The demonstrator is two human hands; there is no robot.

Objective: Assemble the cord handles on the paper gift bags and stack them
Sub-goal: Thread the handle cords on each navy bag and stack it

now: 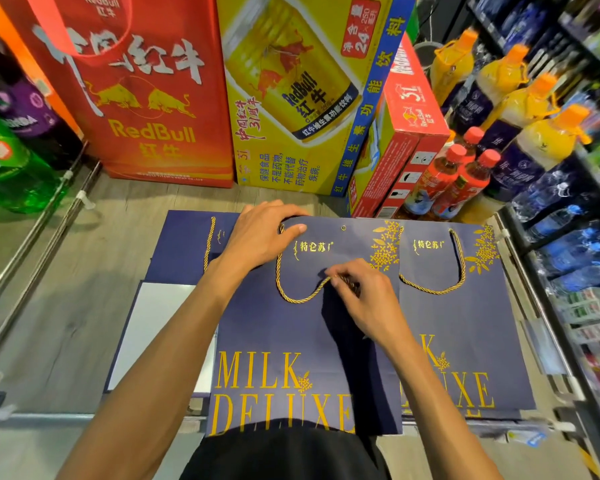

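left hand [257, 237]: ours, bare, forearm too
right hand [364, 299]: same
torso: we wear plain black garment [284, 452]

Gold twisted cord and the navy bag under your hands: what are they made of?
The gold twisted cord looks like synthetic rope: slight sheen, spiral strands. The navy flat gift bag seems matte paper: lies flat, crisp edges, gold print.

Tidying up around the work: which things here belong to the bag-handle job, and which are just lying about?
Job: middle bag, cord, empty eyelet, finished bag, left hand, right hand.
Lying about: red bag, yellow box, juice bottles, green bottle.
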